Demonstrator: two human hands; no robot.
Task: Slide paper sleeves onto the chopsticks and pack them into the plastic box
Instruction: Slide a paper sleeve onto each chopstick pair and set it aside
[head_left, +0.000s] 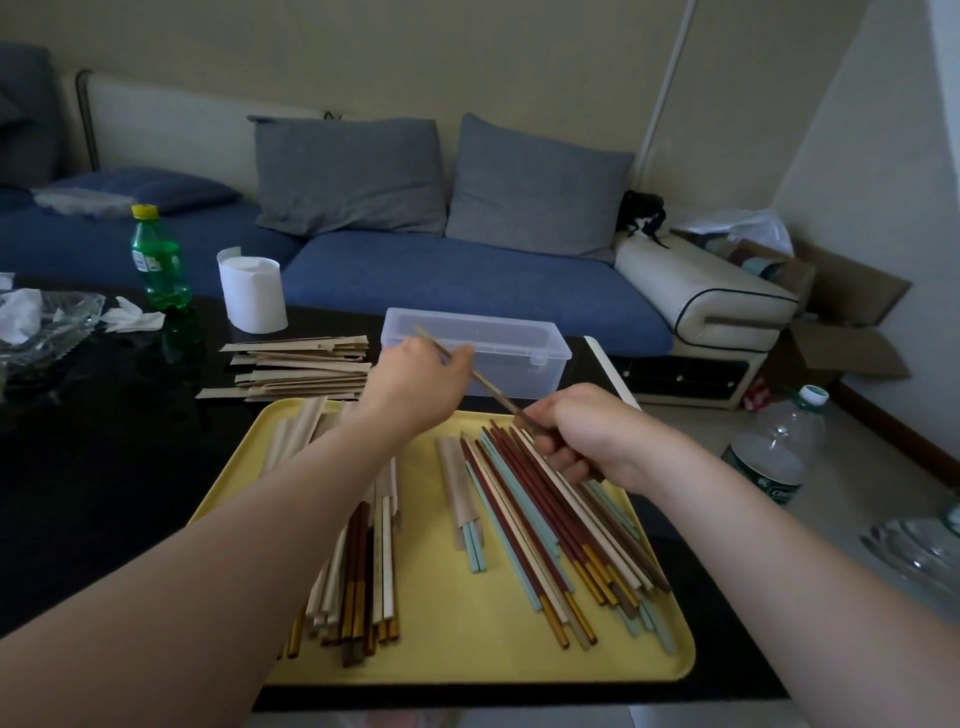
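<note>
Your left hand and right hand both grip one sleeved chopstick pair above the yellow tray of chopsticks. Behind, the plastic box looks empty, though dim.

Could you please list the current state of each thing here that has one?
Clear plastic box: open, looks empty.
Green soda bottle: capped, upright.
Brown chopstick pair: held by both hands, in a sleeve.
Left hand: grip closed on sleeve.
Right hand: grip closed on chopsticks.
</note>
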